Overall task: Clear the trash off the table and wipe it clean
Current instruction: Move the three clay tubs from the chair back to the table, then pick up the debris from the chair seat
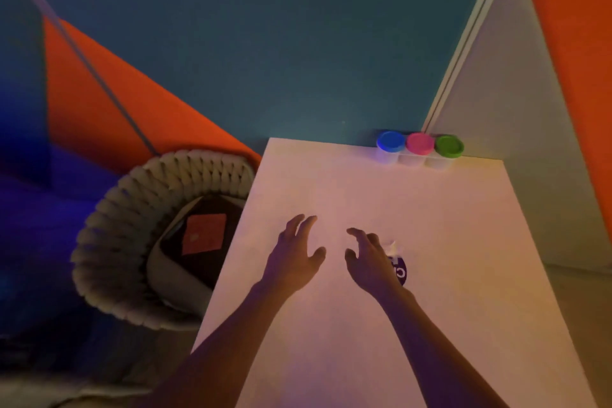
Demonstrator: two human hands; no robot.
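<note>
Head view, looking down on a white table set against a teal wall. Both bare forearms reach forward over the tabletop. The left hand hovers near the table's middle with fingers spread and loosely extended, holding nothing. The right hand lies just beside it, fingers gently curved and parted, thumb apart from the rest; nothing shows within its grasp. Whether either hand touches the surface cannot be told.

Immediately right of the right hand, partly hidden by it, lies a small dark purple wrapper with white lettering and a crumpled white end, resting on the table. This is the only piece of trash visible on the tabletop.

At the far right corner of the table stand 3 small pale tubs in a row, touching one another: 1 with a blue lid, 1 with a pink lid, 1 with a green lid. All 3 lids are on, so their contents cannot be seen.

On the floor left of the table, close to its edge, sits a chunky woven basket. Inside it lies a dark, flat box-like item bearing a red square, tilted against the basket wall. An orange panel rises behind the basket.
</note>
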